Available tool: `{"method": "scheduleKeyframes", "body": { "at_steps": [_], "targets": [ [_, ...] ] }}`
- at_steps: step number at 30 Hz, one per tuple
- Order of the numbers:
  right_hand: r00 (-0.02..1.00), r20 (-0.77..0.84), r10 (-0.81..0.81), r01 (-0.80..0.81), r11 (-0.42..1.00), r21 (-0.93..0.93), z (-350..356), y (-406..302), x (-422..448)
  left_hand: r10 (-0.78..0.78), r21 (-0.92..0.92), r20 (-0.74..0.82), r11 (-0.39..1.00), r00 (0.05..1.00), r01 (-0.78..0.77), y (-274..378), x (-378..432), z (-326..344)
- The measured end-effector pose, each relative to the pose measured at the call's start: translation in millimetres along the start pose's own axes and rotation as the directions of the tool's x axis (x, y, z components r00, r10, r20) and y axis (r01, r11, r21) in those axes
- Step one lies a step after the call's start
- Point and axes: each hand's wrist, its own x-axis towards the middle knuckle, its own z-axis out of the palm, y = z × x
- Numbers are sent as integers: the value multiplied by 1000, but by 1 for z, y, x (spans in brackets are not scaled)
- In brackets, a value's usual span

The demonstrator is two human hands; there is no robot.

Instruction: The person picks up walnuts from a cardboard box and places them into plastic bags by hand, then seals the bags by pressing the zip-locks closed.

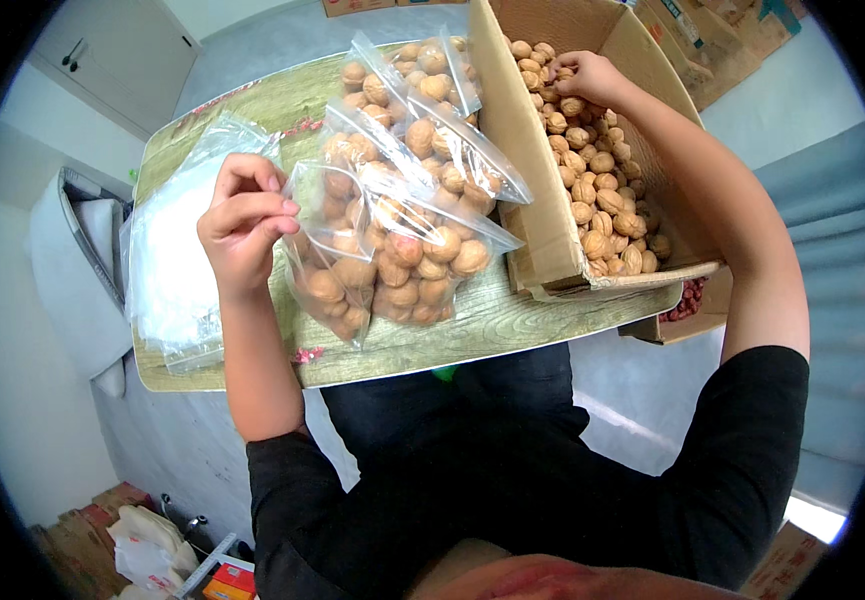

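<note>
My left hand (248,214) pinches the edge of a clear plastic zip bag (327,259) that holds several walnuts and rests on the table. My right hand (586,79) reaches into an open cardboard box (496,142) and has its fingers on walnuts (605,199) near the far end; whether it grips any is hard to tell. Right beside the pinched bag lies another bag filled with walnuts (421,277). Several more walnut-filled zip bags (432,142) are crowded together behind these two.
A stack of flat, clear plastic bags (177,262) covers the left part of the wood-patterned table (492,330). Red shreds (307,355) lie near its front edge. Below the big box, at the right, a smaller cardboard box (710,307) contains dark red dried fruit (684,300).
</note>
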Motion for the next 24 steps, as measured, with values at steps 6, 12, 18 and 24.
{"method": "scheduleKeyframes", "body": {
  "at_steps": [6, 12, 18, 24],
  "targets": [
    [983, 140, 118, -181, 746, 641, -44, -56, -38, 3, -1, -9, 1000, 1000, -3, -1, -2, -6],
    [987, -35, -157, 119, 564, 817, -65, -145, -57, 4, 6, 17, 1000, 1000, -4, 2, 2, -2],
    [911, 256, -323, -33, 561, 827, -29, -280, -79, -5, -14, 6, 1000, 1000, 6, 7, -2, -5],
    [862, 204, -464, 129, 590, 797, 31, -289, -79, 30, -1, 1, 1000, 1000, -30, 2, 2, -5]
  ]
}}
